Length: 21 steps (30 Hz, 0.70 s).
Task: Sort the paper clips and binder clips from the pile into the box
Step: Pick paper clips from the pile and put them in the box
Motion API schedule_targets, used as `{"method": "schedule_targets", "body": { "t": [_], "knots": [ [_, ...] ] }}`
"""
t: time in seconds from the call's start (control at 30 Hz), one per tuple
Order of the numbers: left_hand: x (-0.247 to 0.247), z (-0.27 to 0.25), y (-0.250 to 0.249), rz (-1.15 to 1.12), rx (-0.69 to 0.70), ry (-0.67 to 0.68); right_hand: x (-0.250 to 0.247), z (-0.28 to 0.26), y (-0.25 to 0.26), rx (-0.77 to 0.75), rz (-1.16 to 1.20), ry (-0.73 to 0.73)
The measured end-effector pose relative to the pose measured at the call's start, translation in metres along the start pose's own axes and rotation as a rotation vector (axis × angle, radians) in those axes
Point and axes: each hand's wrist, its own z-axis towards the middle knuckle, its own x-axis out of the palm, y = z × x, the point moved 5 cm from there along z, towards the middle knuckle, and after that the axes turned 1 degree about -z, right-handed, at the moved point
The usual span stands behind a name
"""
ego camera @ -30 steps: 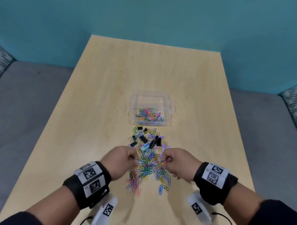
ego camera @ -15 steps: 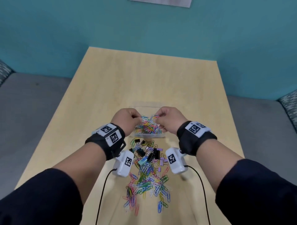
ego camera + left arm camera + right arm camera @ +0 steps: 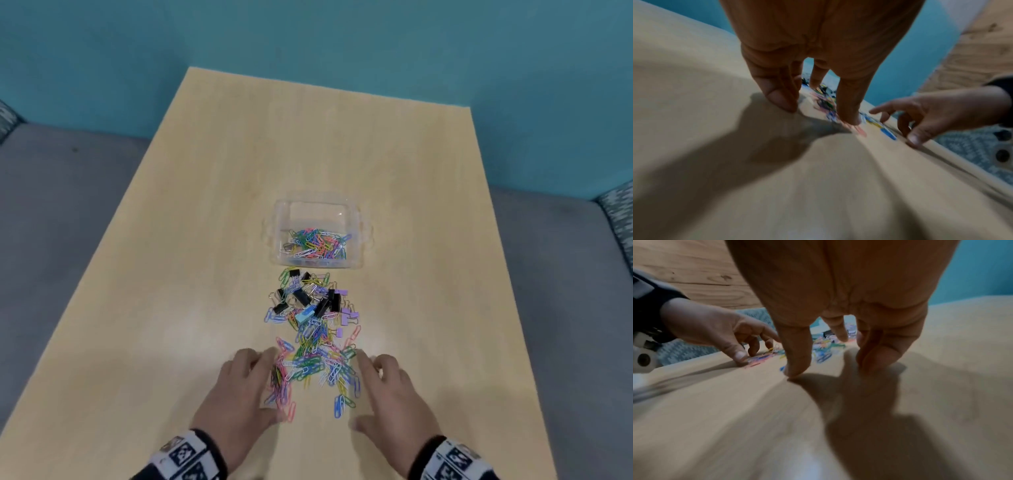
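A clear plastic box (image 3: pixel 278 219) stands mid-table with coloured paper clips (image 3: pixel 317 244) in its near half. Just in front of it lies the pile (image 3: pixel 313 346): black, purple and blue binder clips (image 3: pixel 303 298) at its far end, coloured paper clips nearer me. My left hand (image 3: pixel 261 383) lies open at the pile's near left edge, its thumb on pink clips. My right hand (image 3: pixel 368 390) is open at the near right edge. In the wrist views the left hand (image 3: pixel 816 110) and the right hand (image 3: pixel 834 363) have fingertips down on the table, holding nothing.
The light wooden table (image 3: pixel 205 240) runs to a teal wall at the back. Grey upholstery (image 3: pixel 61 205) lies past both long edges, with a patterned cushion (image 3: pixel 616 212) at the right. Bare tabletop flanks the pile and the box.
Half a second ago both hands were over the box pinching clips. They have since come back toward me and opened, empty, on either side of the pile's near end.
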Motion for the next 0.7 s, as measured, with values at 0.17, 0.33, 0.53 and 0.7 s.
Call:
{"method": "schedule_targets", "body": {
  "t": [0.17, 0.33, 0.53, 0.7],
  "knots": [
    [0.004, 0.026, -0.020, 0.041, 0.033, -0.116, -0.005, 0.022, 0.028, -0.065, 0.059, -0.202],
    [-0.001, 0.057, -0.040, 0.083, 0.088, -0.088, -0.004, 0.054, 0.051, -0.120, 0.004, -0.252],
    [-0.001, 0.062, -0.040, 0.165, 0.142, -0.081, -0.006, 0.058, 0.055, -0.149, -0.043, -0.252],
    [-0.005, 0.053, -0.034, 0.205, 0.174, -0.078, -0.011, 0.051, 0.052, -0.182, -0.077, -0.208]
  ]
}}
